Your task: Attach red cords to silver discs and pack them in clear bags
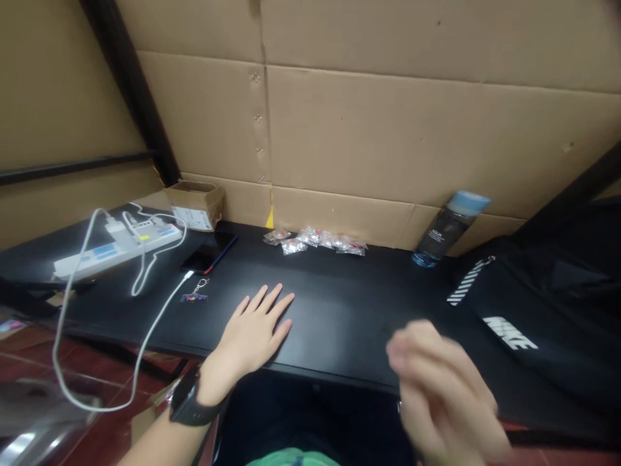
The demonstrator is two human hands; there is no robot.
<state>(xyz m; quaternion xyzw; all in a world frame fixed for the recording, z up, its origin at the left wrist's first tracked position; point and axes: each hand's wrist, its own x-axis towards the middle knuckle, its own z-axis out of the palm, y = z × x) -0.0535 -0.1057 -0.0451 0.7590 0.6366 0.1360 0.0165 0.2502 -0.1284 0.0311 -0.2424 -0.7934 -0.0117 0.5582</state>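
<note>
My left hand [253, 336] lies palm down on the black table [339, 317], fingers spread and nothing in it. A dark watch [191, 401] is on that wrist. My right hand [441, 382] is raised above the table's front edge, to the right, smeared by motion. Its fingers look bent, and whether they hold anything does not show. Just beyond my left fingers, toward the back, lie several small clear packets [323, 239]. Left of my left hand are a key ring with a colourful charm [195, 296] and a dark phone [208, 254] with a white cable plugged in.
A white power strip [116, 249] with plugs and looping cables lies at the left. Behind it stands an open cardboard box [196, 204]. At the back right a bottle with a blue lid [449, 230] stands beside a black bag [548, 323]. Cardboard panels [363, 142] wall the back.
</note>
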